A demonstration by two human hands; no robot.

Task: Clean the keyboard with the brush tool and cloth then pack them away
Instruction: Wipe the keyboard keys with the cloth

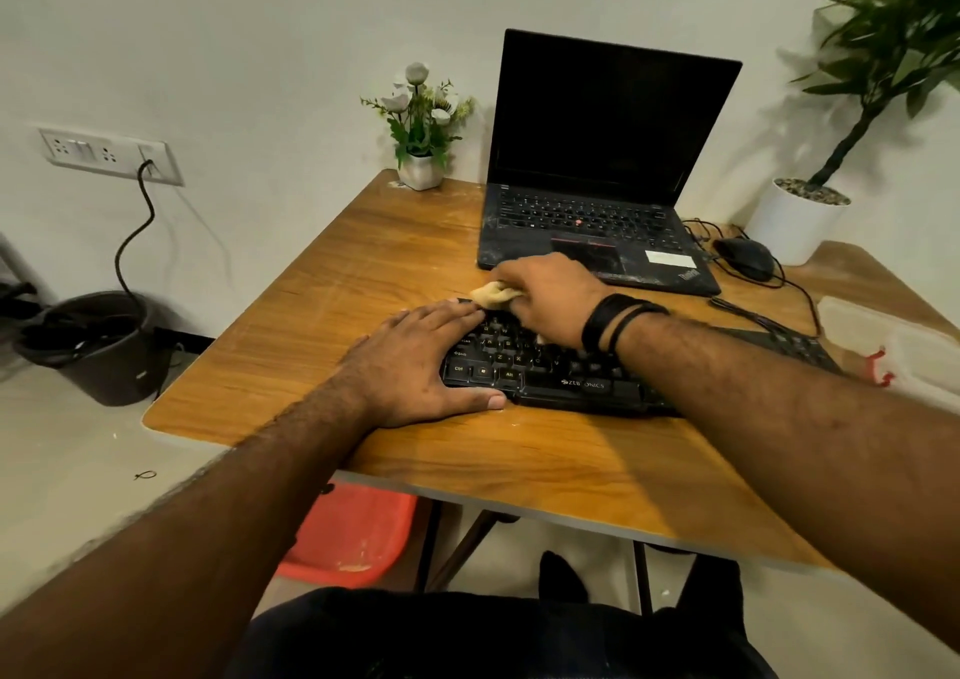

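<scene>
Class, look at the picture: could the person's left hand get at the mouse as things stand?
Probably not easily. The left hand lies flat on the keyboard's left end, while the mouse sits far right beside the laptop. The right hand, holding the cloth, and its forearm cross the path between.

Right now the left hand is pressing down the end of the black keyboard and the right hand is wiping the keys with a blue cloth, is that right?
Nearly. In the head view the cloth is pale yellow, not blue. The left hand does lie flat on the end of the black keyboard, and the right hand wipes with the cloth.
</scene>
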